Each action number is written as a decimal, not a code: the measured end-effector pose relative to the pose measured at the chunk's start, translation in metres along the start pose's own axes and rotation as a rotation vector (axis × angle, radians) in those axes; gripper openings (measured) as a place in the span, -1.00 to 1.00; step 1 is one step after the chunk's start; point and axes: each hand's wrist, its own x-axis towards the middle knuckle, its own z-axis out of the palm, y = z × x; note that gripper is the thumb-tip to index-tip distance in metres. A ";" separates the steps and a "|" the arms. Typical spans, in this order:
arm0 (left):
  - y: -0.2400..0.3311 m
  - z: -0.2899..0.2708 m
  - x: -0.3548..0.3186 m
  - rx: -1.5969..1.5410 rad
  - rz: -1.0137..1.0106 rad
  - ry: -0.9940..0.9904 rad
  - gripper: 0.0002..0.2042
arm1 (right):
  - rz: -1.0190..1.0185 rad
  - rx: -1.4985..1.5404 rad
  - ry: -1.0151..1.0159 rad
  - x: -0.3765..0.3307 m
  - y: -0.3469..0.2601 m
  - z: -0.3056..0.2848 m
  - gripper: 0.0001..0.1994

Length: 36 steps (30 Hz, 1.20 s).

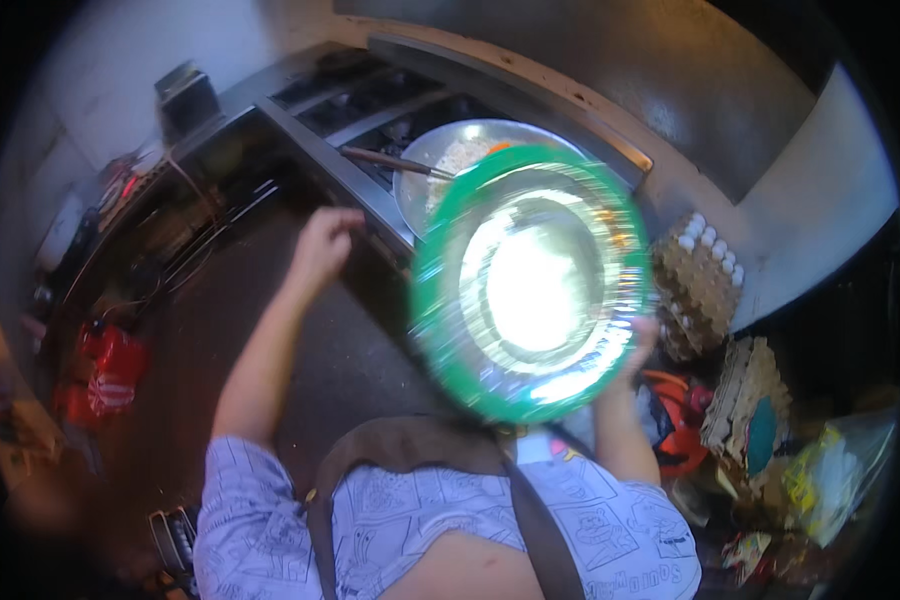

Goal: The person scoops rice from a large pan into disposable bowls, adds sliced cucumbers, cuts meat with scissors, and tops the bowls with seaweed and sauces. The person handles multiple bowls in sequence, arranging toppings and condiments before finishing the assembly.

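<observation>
My right hand [642, 345] grips the edge of a large round bowl [438, 255] with a wide green rim and a shiny metallic inside. The bowl is tilted up toward me and smeared by motion; a bright glare fills its middle, and most of my right fingers are behind it. Out to the left, my left hand [328, 245] hangs in the air with nothing in it, its fingers loosely bent and apart. Beyond the green bowl, a wide metal pan [408, 190] rests on the stove, partly covered from view. Pale food with an orange piece lies in it, along with a utensil's brown handle [382, 158].
The stove [345, 125] runs along the far wall. Stacked egg trays [695, 285] with white eggs stand at the right, near more cartons [745, 400] and a plastic bag [840, 470]. A red object [110, 370] sits at the left.
</observation>
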 end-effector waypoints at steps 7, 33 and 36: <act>-0.079 0.030 0.173 0.846 0.246 -0.188 -0.66 | -0.526 -0.170 0.313 -0.079 -0.125 -0.041 -0.39; 0.035 -0.073 0.343 0.832 1.001 -0.589 -0.61 | -0.267 0.031 0.777 0.254 0.089 0.048 -0.51; 0.016 -0.073 0.353 0.921 0.942 -0.681 -0.62 | -0.309 -0.094 0.939 0.278 0.120 0.017 -0.64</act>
